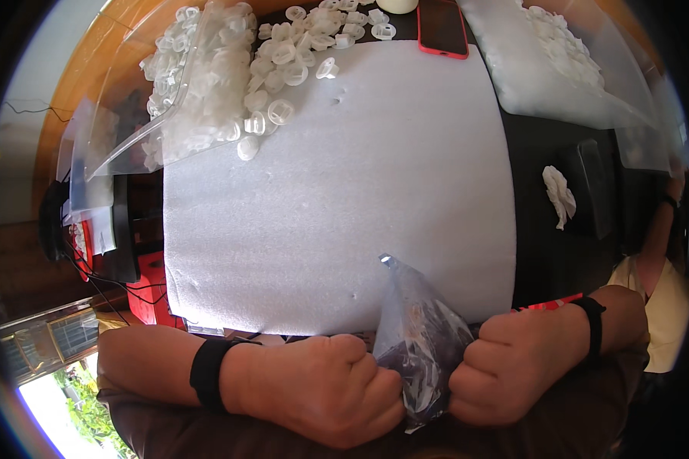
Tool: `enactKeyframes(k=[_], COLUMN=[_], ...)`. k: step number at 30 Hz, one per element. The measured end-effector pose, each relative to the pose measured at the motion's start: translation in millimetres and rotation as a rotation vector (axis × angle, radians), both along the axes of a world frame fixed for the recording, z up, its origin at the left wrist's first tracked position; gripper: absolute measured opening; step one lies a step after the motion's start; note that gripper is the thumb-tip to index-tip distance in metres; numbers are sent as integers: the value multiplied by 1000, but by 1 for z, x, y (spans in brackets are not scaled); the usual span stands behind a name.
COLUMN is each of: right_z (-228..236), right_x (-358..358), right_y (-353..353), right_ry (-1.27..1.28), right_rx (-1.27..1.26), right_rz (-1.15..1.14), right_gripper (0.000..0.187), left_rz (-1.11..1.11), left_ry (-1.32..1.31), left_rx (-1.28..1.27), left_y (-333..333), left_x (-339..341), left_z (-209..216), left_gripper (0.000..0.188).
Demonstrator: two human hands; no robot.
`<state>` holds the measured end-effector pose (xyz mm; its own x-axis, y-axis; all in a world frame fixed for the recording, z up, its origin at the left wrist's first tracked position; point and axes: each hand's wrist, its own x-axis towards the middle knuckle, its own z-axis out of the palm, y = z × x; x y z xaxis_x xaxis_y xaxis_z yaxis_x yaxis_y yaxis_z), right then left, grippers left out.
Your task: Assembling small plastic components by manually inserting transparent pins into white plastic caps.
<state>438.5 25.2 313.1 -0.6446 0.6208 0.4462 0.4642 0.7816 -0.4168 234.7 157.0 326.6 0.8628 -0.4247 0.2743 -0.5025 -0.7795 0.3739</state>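
A clear plastic bag (419, 321) is stretched between my two hands at the near edge of the white foam sheet (329, 206). One pointed corner of it rests over the sheet. My left hand (337, 390) is closed on the bag's left side, fingers curled in. On the other side, my right hand (505, 375) grips it in the same way, knuckles up. The fingertips of both hands are hidden behind the knuckles and the plastic. Whether anything lies inside the bag I cannot tell.
Small translucent plastic parts (283, 53) spill from a clear bin (184, 84) at the far left. A red-edged phone (442, 29) lies at the back. Far right sits a large filled plastic bag (543, 61); below it are crumpled tissue (559, 197) and a black box (592, 187). Another person's arm (658, 237) shows at right.
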Motion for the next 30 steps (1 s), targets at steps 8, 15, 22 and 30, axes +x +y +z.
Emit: enactKeyframes(k=[8, 15, 22, 30], right_z=[-25, -56, -68, -72], right_x=[25, 40, 43, 46], right_y=[17, -27, -30, -32], right_ry=[428, 1043, 1101, 1188], right_rx=[-60, -482, -670, -860], right_rz=[-234, -473, -457, -503], right_gripper=[18, 28, 30, 33], left_rz=[303, 829, 474, 517], left_ry=[118, 590, 472, 380], left_rx=[-437, -1395, -1682, -1864], left_y=[30, 21, 24, 31], left_x=[6, -7, -6, -3], left_z=[-10, -66, -54, -33], left_gripper=[27, 47, 31, 19])
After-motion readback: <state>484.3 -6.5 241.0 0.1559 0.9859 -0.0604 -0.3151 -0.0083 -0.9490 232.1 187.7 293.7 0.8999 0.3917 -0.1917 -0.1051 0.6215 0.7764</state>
